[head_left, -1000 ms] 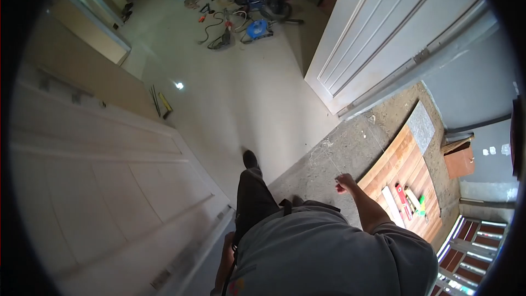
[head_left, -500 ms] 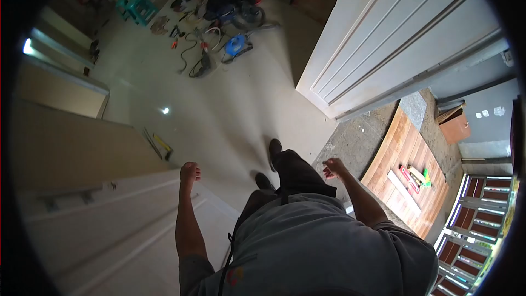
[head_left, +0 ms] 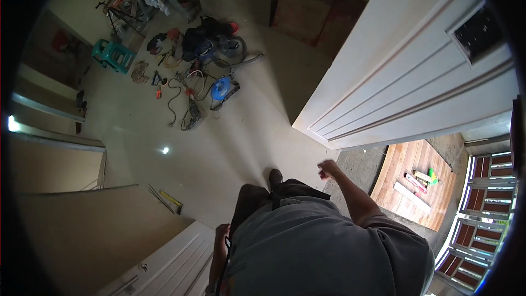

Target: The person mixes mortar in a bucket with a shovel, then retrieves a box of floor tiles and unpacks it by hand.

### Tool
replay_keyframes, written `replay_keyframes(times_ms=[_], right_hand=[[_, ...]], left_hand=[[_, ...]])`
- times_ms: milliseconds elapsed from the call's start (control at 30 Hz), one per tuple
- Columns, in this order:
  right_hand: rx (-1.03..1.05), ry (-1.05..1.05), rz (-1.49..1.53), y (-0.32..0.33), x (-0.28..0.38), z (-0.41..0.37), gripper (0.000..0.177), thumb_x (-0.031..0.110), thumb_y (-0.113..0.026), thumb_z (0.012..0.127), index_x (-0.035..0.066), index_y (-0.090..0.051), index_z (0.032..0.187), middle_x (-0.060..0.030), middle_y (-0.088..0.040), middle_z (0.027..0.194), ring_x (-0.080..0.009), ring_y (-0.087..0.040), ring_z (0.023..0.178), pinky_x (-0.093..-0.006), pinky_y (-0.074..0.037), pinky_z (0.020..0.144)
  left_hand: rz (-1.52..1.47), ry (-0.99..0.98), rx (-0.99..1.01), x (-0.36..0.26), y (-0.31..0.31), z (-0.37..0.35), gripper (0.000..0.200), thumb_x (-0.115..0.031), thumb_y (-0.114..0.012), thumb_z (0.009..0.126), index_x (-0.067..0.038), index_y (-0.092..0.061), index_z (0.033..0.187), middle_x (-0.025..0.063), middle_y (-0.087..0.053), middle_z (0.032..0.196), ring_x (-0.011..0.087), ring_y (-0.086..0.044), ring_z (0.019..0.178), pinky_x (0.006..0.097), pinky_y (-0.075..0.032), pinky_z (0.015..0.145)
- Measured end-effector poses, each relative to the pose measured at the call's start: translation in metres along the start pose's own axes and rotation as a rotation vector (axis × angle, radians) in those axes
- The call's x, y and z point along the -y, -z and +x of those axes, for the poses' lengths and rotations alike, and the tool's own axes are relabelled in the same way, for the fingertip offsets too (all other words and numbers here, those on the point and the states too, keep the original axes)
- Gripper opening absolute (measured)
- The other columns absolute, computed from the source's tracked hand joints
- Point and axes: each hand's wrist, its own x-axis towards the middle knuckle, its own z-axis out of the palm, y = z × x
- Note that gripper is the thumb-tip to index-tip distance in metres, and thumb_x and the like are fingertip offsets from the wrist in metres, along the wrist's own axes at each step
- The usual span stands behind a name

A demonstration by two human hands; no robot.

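My right hand (head_left: 327,170) is held out over the pale tiled floor, near the bottom corner of a white panelled door (head_left: 378,71). Its fingers are curled, and whether they hold anything is too small to make out. My left hand (head_left: 222,231) hangs low beside my hip, partly against my dark trousers, above another white door (head_left: 175,255). Its fingers are too dim and small to read. One dark shoe (head_left: 275,176) shows ahead of my body.
Tools, cables, a blue device (head_left: 221,88) and dark bags lie on the floor ahead. Teal stools (head_left: 114,56) stand behind them. A yellow tool (head_left: 171,198) lies at the left. Wooden boards (head_left: 408,164) with tools on them are outside the doorway.
The view has tilted up and moved forward. My left hand has swung down and back to my hip. My right hand stays out to the side. Only one shoe shows now.
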Motion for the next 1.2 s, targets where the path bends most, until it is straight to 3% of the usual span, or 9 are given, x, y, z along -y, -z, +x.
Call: replay_keyframes(times_ms=[267, 467, 700, 867, 900, 967, 1067, 1133, 1200], right_hand=[[0.05, 0.327, -0.063, -0.051, 0.234, 0.032, 0.028, 0.029, -0.067, 0.098, 0.001, -0.065, 0.1, -0.0114, -0.069, 0.079, -0.018, -0.066, 0.06, -0.0344, -0.06, 0.055], [0.042, 0.383, -0.255, -0.102, 0.328, 0.076, 0.029, 0.03, -0.064, 0.097, 0.001, -0.066, 0.099, -0.01, -0.069, 0.075, -0.0191, -0.068, 0.059, -0.0343, -0.06, 0.054], [-0.097, 0.267, -0.231, -0.101, 0.39, 0.099, 0.028, 0.028, -0.062, 0.095, 0.0, -0.065, 0.092, -0.0109, -0.07, 0.073, -0.0205, -0.07, 0.058, -0.0359, -0.061, 0.051], [-0.173, 0.288, -0.042, -0.068, 0.42, 0.102, 0.025, 0.023, -0.06, 0.094, -0.002, -0.067, 0.095, -0.0146, -0.07, 0.074, -0.0225, -0.071, 0.056, -0.0366, -0.06, 0.047], [-0.181, 0.278, -0.006, -0.062, 0.417, 0.113, 0.025, 0.022, -0.06, 0.094, -0.002, -0.068, 0.097, -0.0153, -0.071, 0.074, -0.023, -0.071, 0.056, -0.0369, -0.06, 0.047], [-0.309, 0.619, -0.511, -0.046, 0.371, 0.193, 0.012, 0.018, -0.07, 0.077, 0.006, -0.072, 0.079, -0.0126, -0.073, 0.072, -0.0277, -0.074, 0.064, -0.0422, -0.061, 0.062], [-0.296, 0.536, -0.712, -0.033, 0.39, 0.201, 0.012, 0.018, -0.071, 0.074, 0.008, -0.075, 0.08, -0.0115, -0.074, 0.074, -0.027, -0.076, 0.07, -0.0432, -0.061, 0.066], [-0.396, 0.745, -1.137, -0.028, 0.392, 0.214, 0.011, 0.017, -0.069, 0.078, 0.009, -0.075, 0.082, -0.0103, -0.074, 0.072, -0.0262, -0.076, 0.07, -0.0427, -0.061, 0.066], [-0.272, 0.519, -0.686, -0.02, 0.387, 0.255, 0.015, 0.019, -0.07, 0.081, 0.006, -0.075, 0.084, -0.0114, -0.074, 0.073, -0.0267, -0.075, 0.07, -0.0418, -0.062, 0.067]], left_hand=[[0.092, -0.112, 0.027, -0.081, 0.03, 0.035, 0.021, -0.028, -0.063, 0.097, -0.008, -0.068, 0.098, 0.0106, -0.071, 0.088, 0.0242, -0.071, 0.077, 0.0425, -0.058, 0.065], [-0.053, -0.081, 0.106, -0.228, 0.095, 0.107, 0.02, -0.026, -0.062, 0.097, -0.007, -0.066, 0.1, 0.0086, -0.068, 0.086, 0.0217, -0.069, 0.073, 0.0411, -0.057, 0.06], [0.054, -0.135, 0.182, -0.465, 0.161, 0.234, 0.023, -0.027, -0.064, 0.097, -0.006, -0.061, 0.107, 0.0119, -0.068, 0.088, 0.0283, -0.07, 0.075, 0.0504, -0.063, 0.068], [0.203, -0.505, 0.242, -0.674, 0.166, 0.272, 0.02, -0.027, -0.06, 0.093, -0.007, -0.062, 0.095, 0.0064, -0.064, 0.074, 0.023, -0.064, 0.056, 0.0395, -0.058, 0.052], [0.188, -0.371, 0.221, -0.716, 0.157, 0.279, 0.018, -0.025, -0.059, 0.093, -0.007, -0.062, 0.093, 0.0053, -0.063, 0.073, 0.0205, -0.064, 0.058, 0.0382, -0.058, 0.054], [0.187, -0.485, 0.208, -0.782, 0.133, 0.243, 0.018, -0.025, -0.06, 0.093, -0.007, -0.063, 0.095, 0.0054, -0.065, 0.079, 0.019, -0.067, 0.065, 0.0363, -0.058, 0.058], [0.249, -0.556, 0.28, -0.839, 0.101, 0.243, 0.025, -0.028, -0.06, 0.095, -0.006, -0.064, 0.106, 0.0068, -0.067, 0.085, 0.0202, -0.068, 0.069, 0.0366, -0.058, 0.06], [0.312, -0.546, 0.321, -0.857, 0.077, 0.261, 0.032, -0.034, -0.061, 0.096, -0.006, -0.064, 0.112, 0.0081, -0.069, 0.09, 0.021, -0.07, 0.074, 0.0382, -0.059, 0.065], [0.372, -0.505, 0.328, -0.867, 0.054, 0.269, 0.032, -0.033, -0.061, 0.098, -0.006, -0.063, 0.114, 0.009, -0.07, 0.091, 0.0222, -0.071, 0.075, 0.0389, -0.06, 0.064]])
